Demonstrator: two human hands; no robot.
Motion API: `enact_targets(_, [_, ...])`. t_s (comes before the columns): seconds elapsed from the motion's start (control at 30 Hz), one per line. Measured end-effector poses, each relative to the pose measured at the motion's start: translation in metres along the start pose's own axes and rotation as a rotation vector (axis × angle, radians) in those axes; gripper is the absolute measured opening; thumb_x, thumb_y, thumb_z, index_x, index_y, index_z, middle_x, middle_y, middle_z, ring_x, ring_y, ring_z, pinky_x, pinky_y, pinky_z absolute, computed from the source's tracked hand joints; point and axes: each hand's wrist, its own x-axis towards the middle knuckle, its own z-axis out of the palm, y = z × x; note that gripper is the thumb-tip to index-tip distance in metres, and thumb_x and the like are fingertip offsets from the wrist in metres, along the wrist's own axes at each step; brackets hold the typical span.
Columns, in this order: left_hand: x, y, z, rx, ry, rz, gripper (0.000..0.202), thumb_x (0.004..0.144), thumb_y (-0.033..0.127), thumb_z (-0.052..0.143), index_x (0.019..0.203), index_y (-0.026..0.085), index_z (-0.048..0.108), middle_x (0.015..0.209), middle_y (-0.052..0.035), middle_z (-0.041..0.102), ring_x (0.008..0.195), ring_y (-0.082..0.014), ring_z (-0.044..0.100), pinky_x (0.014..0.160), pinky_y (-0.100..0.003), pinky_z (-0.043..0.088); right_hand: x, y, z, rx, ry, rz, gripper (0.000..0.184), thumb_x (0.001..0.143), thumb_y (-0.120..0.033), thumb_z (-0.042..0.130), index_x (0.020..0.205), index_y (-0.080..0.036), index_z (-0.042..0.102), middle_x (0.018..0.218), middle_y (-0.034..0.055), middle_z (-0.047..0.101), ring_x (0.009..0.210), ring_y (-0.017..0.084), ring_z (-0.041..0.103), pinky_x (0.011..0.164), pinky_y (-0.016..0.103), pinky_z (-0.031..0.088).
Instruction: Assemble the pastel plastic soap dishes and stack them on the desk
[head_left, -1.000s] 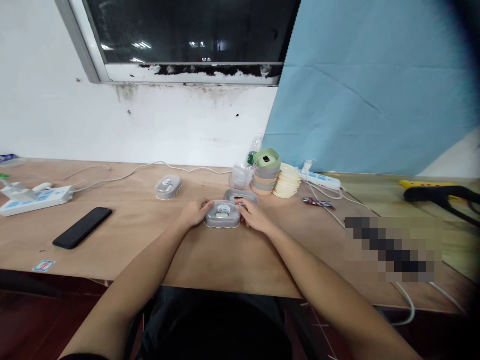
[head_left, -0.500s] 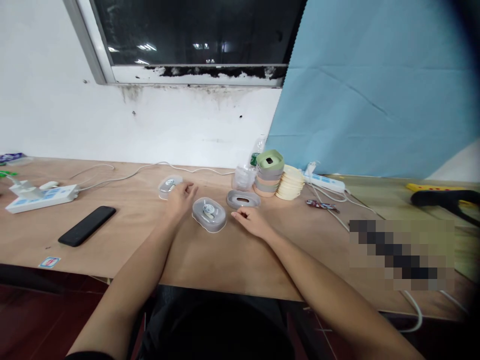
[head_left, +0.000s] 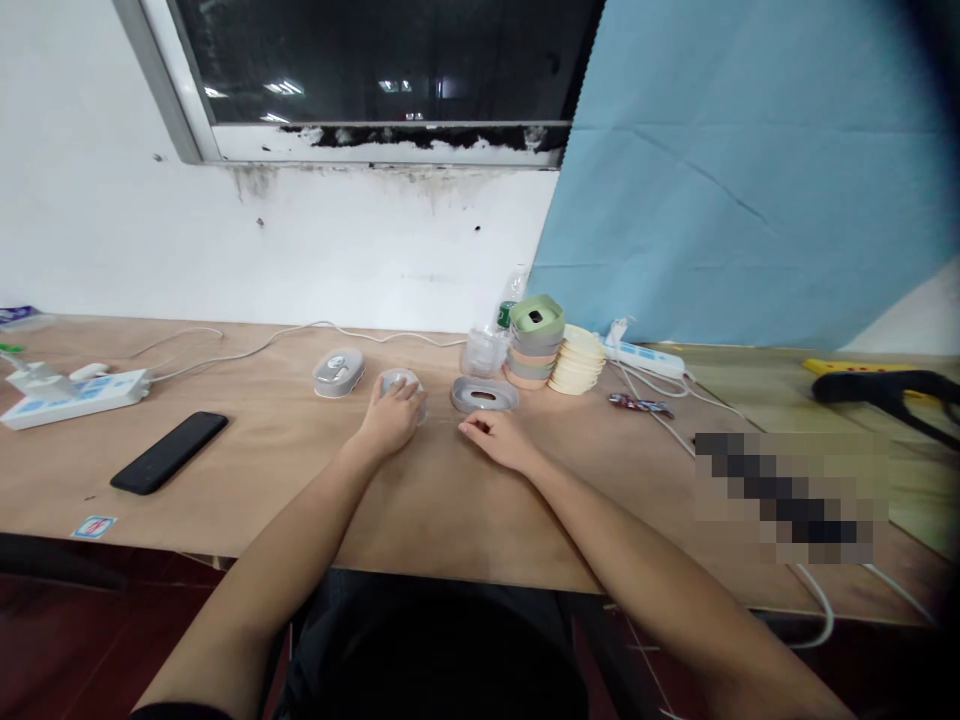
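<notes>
My left hand (head_left: 393,415) lies over a small oval box with a clear cover (head_left: 405,380), its fingers wrapped round the top and hiding most of it. To its left a similar grey oval box (head_left: 337,373) with a clear cover and a round label stands apart on the table. My right hand (head_left: 495,438) rests on the table with its fingers curled in, and nothing shows in them. Just beyond those fingers lies a grey oval ring-like piece (head_left: 484,395) with a slot in its middle.
Behind stand a stack of green, grey and peach pieces (head_left: 536,345), a stack of cream pieces (head_left: 577,360) and clear plastic covers (head_left: 484,350). A black phone (head_left: 169,452) and a power strip (head_left: 79,395) lie left. Cables and a wrapper (head_left: 640,405) lie right.
My left hand has come from the left box onto the middle one, which now sits a little farther back and left. My right hand has stayed in place.
</notes>
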Motion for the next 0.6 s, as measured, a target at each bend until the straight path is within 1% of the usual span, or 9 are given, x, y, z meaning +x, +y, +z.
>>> enact_targets(0.07, [0.002, -0.017, 0.003, 0.072, -0.002, -0.123, 0.046, 0.089, 0.016, 0.037, 0.13, 0.028, 0.053, 0.143, -0.007, 0.046, 0.138, -0.0277, 0.03, 0.114, -0.054, -0.001, 0.0, 0.0, 0.0, 0.002, -0.001, 0.004, 0.028, 0.087, -0.039, 0.053, 0.077, -0.019, 0.069, 0.067, 0.0009, 0.067, 0.059, 0.012, 0.055, 0.058, 0.024, 0.036])
enact_targets(0.13, [0.004, -0.031, 0.002, 0.103, -0.006, -0.213, 0.048, 0.089, 0.019, 0.038, 0.134, 0.028, 0.048, 0.145, -0.0063, 0.043, 0.138, -0.0277, 0.03, 0.113, -0.056, -0.001, 0.0, 0.001, 0.001, 0.008, -0.01, 0.0, 0.029, 0.088, -0.039, 0.052, 0.077, -0.019, 0.069, 0.068, 0.0011, 0.067, 0.059, 0.012, 0.055, 0.059, 0.024, 0.036])
enact_targets(0.23, [0.004, -0.047, -0.005, 0.115, 0.044, -0.296, 0.051, 0.09, 0.038, 0.043, 0.139, 0.025, 0.042, 0.146, -0.0075, 0.042, 0.139, -0.0288, 0.027, 0.114, -0.055, -0.001, 0.0, 0.001, 0.001, 0.019, -0.024, -0.004, 0.029, 0.088, -0.039, 0.051, 0.079, -0.019, 0.07, 0.068, 0.0012, 0.067, 0.06, 0.012, 0.055, 0.058, 0.024, 0.036])
enact_targets(0.3, [0.005, -0.055, -0.01, 0.133, 0.083, -0.383, 0.054, 0.089, 0.049, 0.043, 0.139, 0.027, 0.043, 0.15, -0.0065, 0.036, 0.141, -0.0311, 0.021, 0.114, -0.055, -0.001, 0.0, 0.002, 0.0, 0.023, -0.026, -0.001, 0.029, 0.088, -0.039, 0.052, 0.079, -0.019, 0.07, 0.069, 0.0013, 0.067, 0.06, 0.012, 0.055, 0.058, 0.024, 0.036])
enact_targets(0.37, [0.004, -0.063, -0.013, 0.139, 0.101, -0.463, 0.056, 0.087, 0.056, 0.043, 0.137, 0.03, 0.045, 0.152, -0.0058, 0.033, 0.142, -0.0343, 0.016, 0.112, -0.058, 0.0, -0.001, 0.001, 0.0, 0.022, -0.024, 0.001, 0.029, 0.088, -0.04, 0.052, 0.079, -0.019, 0.07, 0.068, 0.0011, 0.067, 0.059, 0.012, 0.054, 0.058, 0.024, 0.035])
enact_targets(0.5, [0.003, -0.076, -0.011, 0.104, 0.033, -0.543, 0.061, 0.085, 0.061, 0.043, 0.138, 0.032, 0.045, 0.151, -0.0079, 0.034, 0.141, -0.0381, 0.017, 0.11, -0.064, 0.005, -0.001, 0.001, 0.0, 0.019, -0.022, -0.004, 0.029, 0.088, -0.04, 0.051, 0.077, -0.02, 0.069, 0.066, 0.0005, 0.066, 0.058, 0.012, 0.054, 0.057, 0.024, 0.035])
enact_targets(0.6, [0.002, -0.077, -0.009, 0.09, 0.007, -0.558, 0.065, 0.084, 0.064, 0.041, 0.14, 0.032, 0.042, 0.151, -0.0088, 0.033, 0.141, -0.0384, 0.016, 0.109, -0.064, 0.011, -0.001, 0.001, 0.0, 0.024, -0.014, -0.009, 0.029, 0.088, -0.04, 0.051, 0.077, -0.02, 0.069, 0.066, 0.0008, 0.066, 0.058, 0.013, 0.055, 0.057, 0.025, 0.036])
